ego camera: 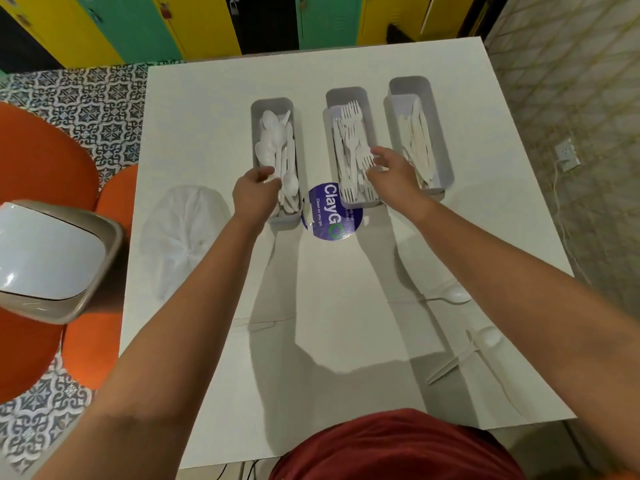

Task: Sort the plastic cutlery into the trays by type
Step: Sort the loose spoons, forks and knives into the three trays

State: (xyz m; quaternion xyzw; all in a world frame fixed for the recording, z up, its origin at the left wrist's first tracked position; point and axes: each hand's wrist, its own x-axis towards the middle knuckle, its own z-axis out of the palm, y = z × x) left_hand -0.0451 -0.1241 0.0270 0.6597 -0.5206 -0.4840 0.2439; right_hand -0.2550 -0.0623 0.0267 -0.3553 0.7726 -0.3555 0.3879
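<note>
The worktop (346,289) is smooth, matt white. Three trays (420,90) at upper centre look like matt grey plastic, the cutlery (273,140) in them glossy white plastic. At left lies a crinkled translucent plastic bag (183,230); the bin lid (45,251) shines glossy white.

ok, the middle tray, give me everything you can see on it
The middle tray is a long, narrow, pale grey bin with rounded corners, plastic by its look. It stands flat on the white table between two like trays, its near end over a blue ClayGo sticker. White plastic forks fill it. The right hand hovers over its near right side.
</note>
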